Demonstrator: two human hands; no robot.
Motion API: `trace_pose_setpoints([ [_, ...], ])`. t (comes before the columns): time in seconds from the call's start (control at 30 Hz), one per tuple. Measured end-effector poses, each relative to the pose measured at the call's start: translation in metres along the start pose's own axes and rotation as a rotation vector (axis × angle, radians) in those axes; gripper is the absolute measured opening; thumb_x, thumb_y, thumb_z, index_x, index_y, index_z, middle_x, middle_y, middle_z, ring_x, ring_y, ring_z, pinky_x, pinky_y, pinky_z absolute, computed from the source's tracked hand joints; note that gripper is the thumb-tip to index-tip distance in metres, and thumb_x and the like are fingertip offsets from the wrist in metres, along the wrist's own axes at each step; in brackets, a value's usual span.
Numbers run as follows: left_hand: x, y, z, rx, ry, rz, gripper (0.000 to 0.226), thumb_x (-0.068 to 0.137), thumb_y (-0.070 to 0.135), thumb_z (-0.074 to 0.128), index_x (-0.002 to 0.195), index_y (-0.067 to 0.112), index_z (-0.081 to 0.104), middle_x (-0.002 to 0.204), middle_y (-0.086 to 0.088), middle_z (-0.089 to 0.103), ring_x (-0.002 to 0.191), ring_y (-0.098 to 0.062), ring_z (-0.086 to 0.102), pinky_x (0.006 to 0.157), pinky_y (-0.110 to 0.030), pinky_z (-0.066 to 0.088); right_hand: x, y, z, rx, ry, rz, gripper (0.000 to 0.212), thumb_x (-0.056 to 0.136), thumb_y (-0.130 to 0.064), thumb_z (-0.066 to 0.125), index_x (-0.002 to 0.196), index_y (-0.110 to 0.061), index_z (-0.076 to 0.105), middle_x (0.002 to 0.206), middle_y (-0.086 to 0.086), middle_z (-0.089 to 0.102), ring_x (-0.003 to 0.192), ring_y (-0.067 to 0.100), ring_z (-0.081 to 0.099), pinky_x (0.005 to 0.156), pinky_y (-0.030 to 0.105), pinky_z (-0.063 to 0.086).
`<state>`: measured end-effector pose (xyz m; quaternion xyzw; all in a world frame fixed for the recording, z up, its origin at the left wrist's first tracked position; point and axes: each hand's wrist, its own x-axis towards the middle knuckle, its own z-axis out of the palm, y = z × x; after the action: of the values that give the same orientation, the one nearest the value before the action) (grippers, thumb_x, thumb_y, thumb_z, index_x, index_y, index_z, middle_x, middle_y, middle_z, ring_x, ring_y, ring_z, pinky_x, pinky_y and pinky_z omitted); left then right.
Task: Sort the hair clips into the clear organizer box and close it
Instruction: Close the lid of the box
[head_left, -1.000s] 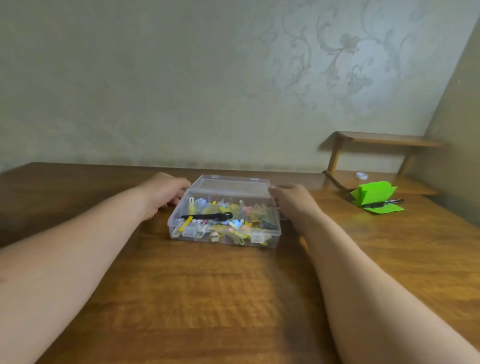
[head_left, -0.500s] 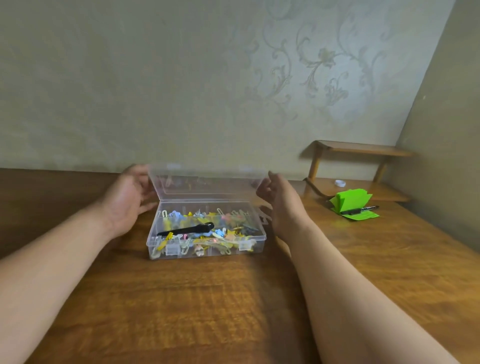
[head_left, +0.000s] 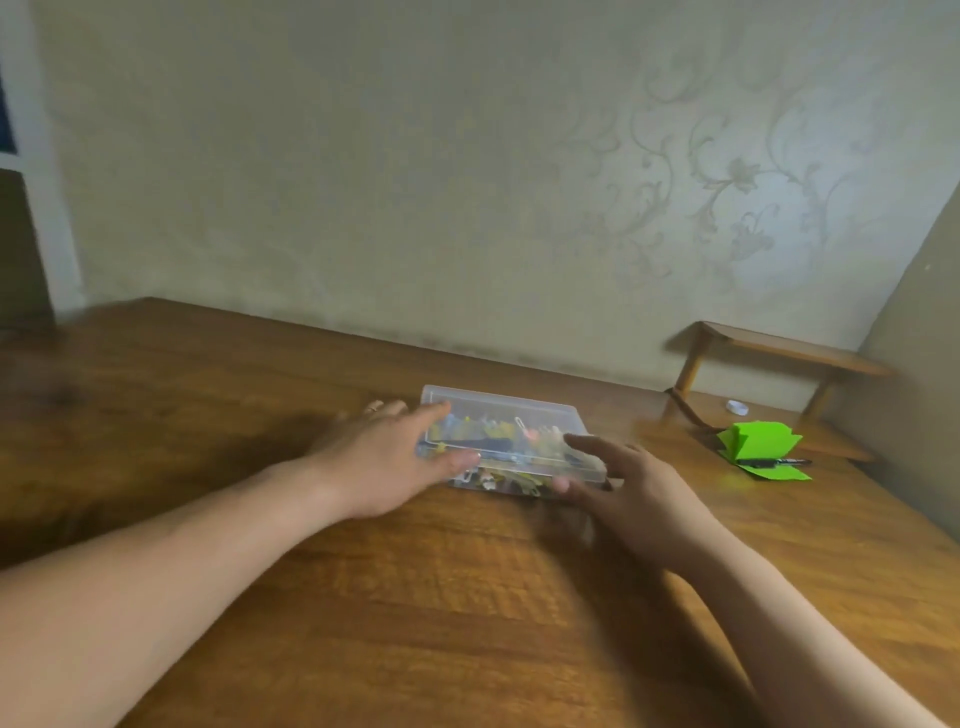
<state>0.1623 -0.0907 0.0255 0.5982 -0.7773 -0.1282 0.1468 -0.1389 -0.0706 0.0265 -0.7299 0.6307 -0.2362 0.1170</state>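
Box: the clear organizer box (head_left: 506, 421) sits right of centre in the frame on the wooden table (head_left: 415, 597), its lid lying down over the base. I can't tell from here whether it has snapped shut.
Contents: a jumble of coloured hair clips (head_left: 524, 431) shows through the lid, with one long black piece among them.
Left hand (head_left: 384, 457): spread flat, fingers straight and resting across the left end of the lid, thumb along the front edge.
Right hand (head_left: 628, 483): wide, fingers splayed at the front right corner, thumb against the front wall. It's blurred, so I wouldn't swear to firm contact.
Handling: I'd guess thin, stiff plastic, light even when full, smooth enough to skate on the polished wood, and it may crack if squeezed hard.
Where to hold: press the lid near the front corners, over the catch, with thumbs braced on the front wall so the box doesn't slide off toward the wall.
Risk: a clip standing proud could hold the lid up.
Nearby: a folded green paper (head_left: 761, 447) at mid right, beside a small wooden shelf (head_left: 779, 348).
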Motion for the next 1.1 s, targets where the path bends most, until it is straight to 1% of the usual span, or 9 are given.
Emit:
trace_pose_setpoints([
  [0.07,-0.005,-0.010,-0.003,0.070,-0.008,0.018,0.105,0.078,0.103,0.020,0.166,0.047,0.015,0.173,0.004,0.029,0.161,-0.026,0.024,0.127,-0.056,0.024,-0.004,-0.013,0.005,-0.044,-0.008,0.009,0.070,0.078,-0.077,0.072,0.143,-0.063,0.049,0.127,-0.010,0.065,0.093,0.000,0.063,0.071,0.020,0.048],
  [0.13,-0.007,-0.024,-0.009,0.111,-0.019,0.029,0.112,0.074,0.106,0.023,0.167,0.046,0.009,0.176,0.004,0.022,0.163,-0.026,0.019,0.129,-0.058,0.019,-0.002,-0.027,0.015,-0.077,0.012,-0.003,0.070,0.079,-0.073,0.075,0.143,-0.063,0.049,0.125,-0.009,0.068,0.092,0.003,0.063,0.073,0.026,0.050],
  [0.23,-0.007,-0.055,-0.021,0.151,-0.007,0.017,0.118,0.070,0.106,0.036,0.168,0.046,0.006,0.177,0.004,0.017,0.164,-0.026,0.015,0.129,-0.059,0.014,0.009,-0.052,0.037,-0.116,0.029,-0.027,0.072,0.079,-0.077,0.072,0.144,-0.062,0.046,0.125,-0.009,0.069,0.095,0.008,0.067,0.079,0.032,0.056],
  [0.4,-0.005,-0.134,-0.050,0.151,0.073,-0.046,0.112,0.073,0.100,0.047,0.166,0.048,0.014,0.175,0.009,0.024,0.162,-0.025,0.022,0.128,-0.059,0.018,0.051,-0.109,0.090,-0.164,0.040,-0.122,0.076,0.082,-0.081,0.064,0.150,-0.056,0.039,0.123,-0.004,0.069,0.107,0.022,0.067,0.085,0.036,0.055],
  [0.57,0.003,-0.217,-0.082,0.182,0.152,-0.108,0.104,0.077,0.093,0.054,0.165,0.046,0.023,0.172,0.008,0.034,0.157,-0.024,0.034,0.125,-0.056,0.029,0.105,-0.179,0.142,-0.225,0.071,-0.212,0.068,0.090,-0.075,0.058,0.150,-0.049,0.041,0.121,0.003,0.068,0.111,0.028,0.064,0.091,0.039,0.054],
  [0.7,0.027,-0.274,-0.096,0.088,0.204,-0.177,0.097,0.077,0.088,0.062,0.161,0.051,0.030,0.166,0.006,0.044,0.149,-0.027,0.045,0.120,-0.054,0.036,0.157,-0.216,0.181,-0.254,0.113,-0.226,0.065,0.091,-0.076,0.055,0.147,-0.047,0.042,0.124,0.006,0.067,0.114,0.031,0.064,0.094,0.043,0.052],
  [0.8,0.053,-0.301,-0.101,0.008,0.241,-0.214,0.090,0.084,0.076,0.069,0.161,0.046,0.033,0.166,0.002,0.044,0.145,-0.027,0.050,0.110,-0.044,0.045,0.195,-0.233,0.202,-0.226,0.124,-0.210,0.065,0.089,-0.076,0.056,0.145,-0.047,0.044,0.128,0.006,0.067,0.118,0.032,0.063,0.098,0.045,0.050],
  [0.93,0.088,-0.318,-0.102,-0.032,0.273,-0.232,0.084,0.094,0.062,0.070,0.165,0.039,0.031,0.166,-0.003,0.044,0.144,-0.027,0.050,0.096,-0.033,0.038,0.235,-0.244,0.219,-0.228,0.133,-0.182,0.064,0.089,-0.075,0.056,0.144,-0.046,0.043,0.127,0.007,0.068,0.119,0.033,0.063,0.099,0.046,0.048],
  [1.1,0.110,-0.332,-0.103,-0.066,0.243,-0.254,0.084,0.093,0.062,0.070,0.164,0.043,0.029,0.166,-0.003,0.044,0.146,-0.028,0.049,0.107,-0.038,0.040,0.254,-0.248,0.226,-0.240,0.143,-0.160,0.060,0.093,-0.073,0.053,0.144,-0.044,0.042,0.122,0.007,0.068,0.118,0.032,0.063,0.100,0.047,0.042],
])
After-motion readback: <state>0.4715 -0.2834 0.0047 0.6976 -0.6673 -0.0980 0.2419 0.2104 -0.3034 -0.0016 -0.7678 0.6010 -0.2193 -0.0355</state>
